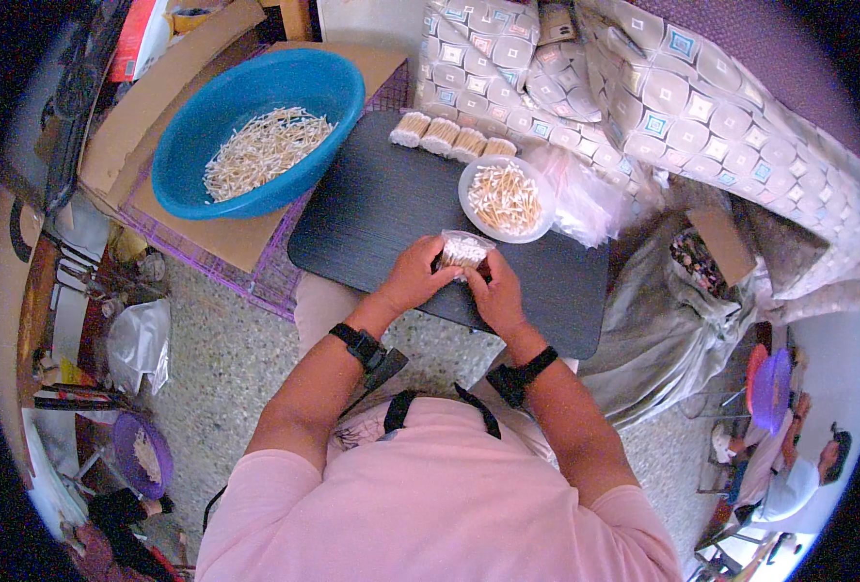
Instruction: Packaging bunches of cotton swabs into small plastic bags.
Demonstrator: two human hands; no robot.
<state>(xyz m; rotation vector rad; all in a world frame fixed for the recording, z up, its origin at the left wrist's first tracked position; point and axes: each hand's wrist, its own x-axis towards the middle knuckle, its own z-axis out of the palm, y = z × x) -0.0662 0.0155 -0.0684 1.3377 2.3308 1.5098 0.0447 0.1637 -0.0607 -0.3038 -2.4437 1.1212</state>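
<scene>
Between both hands, over the near part of the dark tabletop (372, 223), is a small clear plastic bag of cotton swabs (464, 252). My left hand (418, 274) grips its left side, and my right hand (497, 294) closes on its right side, the thumbs close together at the near edge. White cotton tips show through the plastic. Just beyond the hands stands a white bowl (468, 211) of loose cotton swabs (505, 194). Several filled swab packs (440, 136) lie in a row at the table's far edge. Clear empty bags (581, 199) are heaped right of the bowl.
A large blue basin (338, 107) of swabs sits on cardboard (241, 238) at the left. Patterned fabric (682, 87) covers the far right, with grey cloth (643, 320) below it. Other people (789, 485) sit at the right edge and lower left, near purple basins (771, 391).
</scene>
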